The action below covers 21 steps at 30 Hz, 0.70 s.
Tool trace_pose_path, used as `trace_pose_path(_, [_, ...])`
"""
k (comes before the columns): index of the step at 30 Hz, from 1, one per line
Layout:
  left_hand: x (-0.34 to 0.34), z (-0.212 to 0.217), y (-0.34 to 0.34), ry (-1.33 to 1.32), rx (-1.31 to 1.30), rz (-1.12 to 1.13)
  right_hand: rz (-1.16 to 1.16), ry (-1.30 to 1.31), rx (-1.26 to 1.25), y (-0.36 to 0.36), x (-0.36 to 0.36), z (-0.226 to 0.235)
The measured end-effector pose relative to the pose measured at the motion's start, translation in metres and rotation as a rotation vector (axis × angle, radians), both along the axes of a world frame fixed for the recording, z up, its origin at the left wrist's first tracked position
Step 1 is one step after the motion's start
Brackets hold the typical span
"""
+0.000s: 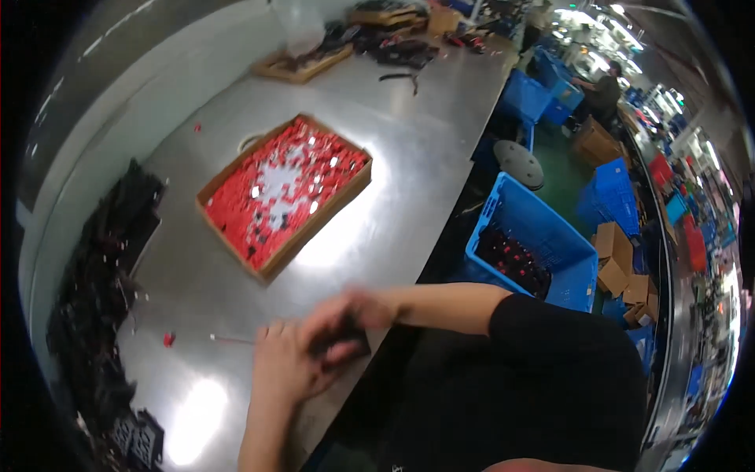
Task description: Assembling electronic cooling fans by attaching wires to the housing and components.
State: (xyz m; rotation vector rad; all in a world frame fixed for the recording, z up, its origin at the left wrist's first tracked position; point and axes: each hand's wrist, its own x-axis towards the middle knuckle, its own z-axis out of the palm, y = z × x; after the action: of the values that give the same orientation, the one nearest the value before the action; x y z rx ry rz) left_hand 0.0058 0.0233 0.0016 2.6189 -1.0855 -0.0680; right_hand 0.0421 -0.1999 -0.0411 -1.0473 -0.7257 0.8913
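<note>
My left hand [281,363] is low over the metal table near its front edge, fingers curled round a small dark piece [358,343] whose kind I cannot make out. My right hand [352,310] comes across from the right just above it, its fingers smeared by motion. A thin reddish rod or wire with a pale tip [224,338] sticks out to the left of my left hand; whether it is held cannot be told. A small red part [169,339] lies farther left. Beyond my hands stands a shallow cardboard tray [318,223] of many small red pieces.
Dark pieces are heaped along the left wall [94,291]. More trays [303,67] and dark parts lie at the table's far end. Right of the table edge stands a blue crate [543,204] with dark and red parts inside. Farther off are a round stool [517,163], boxes and a person [604,94].
</note>
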Motion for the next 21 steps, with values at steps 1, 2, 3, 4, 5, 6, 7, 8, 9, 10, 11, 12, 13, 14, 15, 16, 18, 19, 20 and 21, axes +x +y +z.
trace_pose_path(1, [-0.007,-0.004,-0.003,-0.065,0.0,0.126,0.044,0.083,0.298,-0.004,0.001,0.007])
trace_pose_path(2, [-0.012,-0.007,-0.005,-0.089,0.041,0.229,-0.301,0.298,0.271,-0.015,-0.015,0.016])
trace_pose_path(3, [-0.016,-0.01,-0.009,-0.11,0.086,0.336,-0.332,0.365,0.617,-0.013,-0.018,0.022])
trace_pose_path(4, [-0.018,-0.015,-0.01,-0.181,0.05,0.358,-0.476,0.238,0.623,-0.015,-0.016,0.024])
trace_pose_path(5, [-0.019,-0.02,-0.011,-0.254,0.017,0.38,-0.618,0.108,0.62,-0.019,-0.016,0.025])
trace_pose_path(6, [-0.02,-0.017,-0.01,-0.263,0.027,0.409,-0.694,0.095,0.592,-0.015,-0.017,0.031])
trace_pose_path(7, [-0.02,-0.013,-0.014,-0.292,0.028,0.411,-0.788,0.051,0.564,-0.018,-0.021,0.037])
trace_pose_path(8, [-0.022,-0.014,-0.016,-0.262,0.041,0.433,-0.774,0.087,0.554,-0.022,-0.02,0.036])
trace_pose_path(9, [-0.024,-0.015,-0.017,-0.267,0.055,0.428,-0.759,-0.065,0.523,-0.025,-0.017,0.034])
trace_pose_path(10, [-0.024,-0.016,-0.018,-0.284,0.062,0.418,-0.74,-0.232,0.494,-0.024,-0.015,0.032])
trace_pose_path(11, [-0.025,-0.016,-0.018,-0.27,0.067,0.433,-0.728,-0.215,0.489,-0.019,-0.016,0.032])
trace_pose_path(12, [-0.026,-0.016,-0.016,-0.263,0.08,0.438,-0.759,-0.194,0.401,-0.013,-0.02,0.032])
trace_pose_path(13, [-0.027,-0.017,-0.017,-0.258,0.088,0.438,-0.793,-0.178,0.309,-0.009,-0.024,0.035])
trace_pose_path(14, [-0.028,-0.018,-0.018,-0.248,0.087,0.446,-0.862,-0.126,0.225,0.002,-0.028,0.042])
trace_pose_path(15, [-0.029,-0.02,-0.018,-0.252,0.074,0.444,-0.855,-0.12,0.218,0.004,-0.027,0.037])
trace_pose_path(16, [-0.029,-0.02,-0.018,-0.26,0.064,0.442,-0.824,-0.141,0.224,0.007,-0.025,0.031])
trace_pose_path(18, [-0.028,-0.02,-0.017,-0.245,0.055,0.443,-0.829,-0.179,0.172,0.014,-0.025,0.027])
trace_pose_path(19, [-0.027,-0.019,-0.017,-0.237,0.043,0.432,-0.823,-0.178,0.168,0.014,-0.022,0.024])
trace_pose_path(20, [-0.027,-0.018,-0.017,-0.233,0.041,0.438,-0.758,-0.222,0.249,0.012,-0.016,0.017])
trace_pose_path(21, [-0.027,-0.018,-0.018,-0.229,0.047,0.431,-0.691,-0.265,0.331,0.012,-0.013,0.013])
